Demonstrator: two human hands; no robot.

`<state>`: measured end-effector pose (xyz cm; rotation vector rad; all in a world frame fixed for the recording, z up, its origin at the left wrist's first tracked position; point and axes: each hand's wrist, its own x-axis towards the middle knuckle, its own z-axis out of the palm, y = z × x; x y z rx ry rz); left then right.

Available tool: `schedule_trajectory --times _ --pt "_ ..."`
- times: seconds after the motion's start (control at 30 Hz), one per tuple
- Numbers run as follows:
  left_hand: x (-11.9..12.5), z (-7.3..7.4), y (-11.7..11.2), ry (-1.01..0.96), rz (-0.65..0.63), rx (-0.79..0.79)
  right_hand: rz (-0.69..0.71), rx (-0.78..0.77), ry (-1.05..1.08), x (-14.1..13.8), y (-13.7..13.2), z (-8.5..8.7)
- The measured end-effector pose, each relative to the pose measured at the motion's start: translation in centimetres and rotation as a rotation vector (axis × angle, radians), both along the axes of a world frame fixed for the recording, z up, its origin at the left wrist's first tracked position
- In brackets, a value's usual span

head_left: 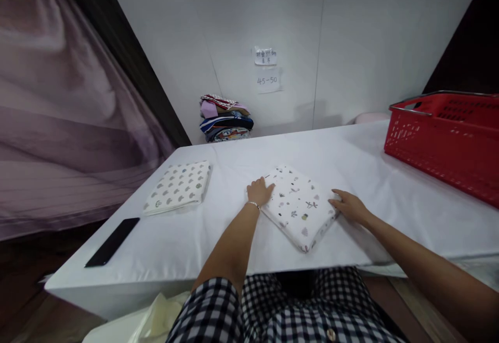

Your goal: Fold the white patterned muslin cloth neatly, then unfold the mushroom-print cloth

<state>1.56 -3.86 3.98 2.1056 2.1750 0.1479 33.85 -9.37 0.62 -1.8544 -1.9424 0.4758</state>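
Note:
A folded white cloth with small printed shapes [298, 207] lies on the white table [218, 228], turned like a diamond. My left hand [259, 191] rests on its left edge, fingers stretched flat; a thin bracelet sits on that wrist. My right hand [348, 204] lies flat against the cloth's right edge, fingers extended toward it. Neither hand grips the cloth.
A second folded cloth with a leaf print [178, 186] lies at the table's left. A black phone [113, 241] sits near the front left edge. A red plastic basket [448, 135] stands at the right. A pile of folded fabrics [225, 118] rests by the back wall.

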Motion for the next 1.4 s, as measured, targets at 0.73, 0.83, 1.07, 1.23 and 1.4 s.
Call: schedule_trajectory --times 0.73,0.83,1.07,1.23,1.4 --pt "3.1 0.6 1.9 0.013 -0.243 0.092 0.281 0.051 -0.355 -8.5 4.8 2.2" --pt "2.7 -0.4 3.3 -0.003 -0.181 -0.007 0.153 -0.003 -0.393 -4.9 5.7 1.4" --pt "2.2 -0.8 3.3 -0.024 -0.174 0.01 0.043 -0.046 -0.334 -2.4 6.0 0.0" --pt "2.4 -0.5 3.1 -0.017 -0.148 0.002 0.066 -0.015 -0.253 -2.3 6.9 -0.3" --pt "2.3 -0.4 2.9 -0.03 -0.114 0.009 0.022 -0.044 0.07 -1.5 4.7 -0.3"
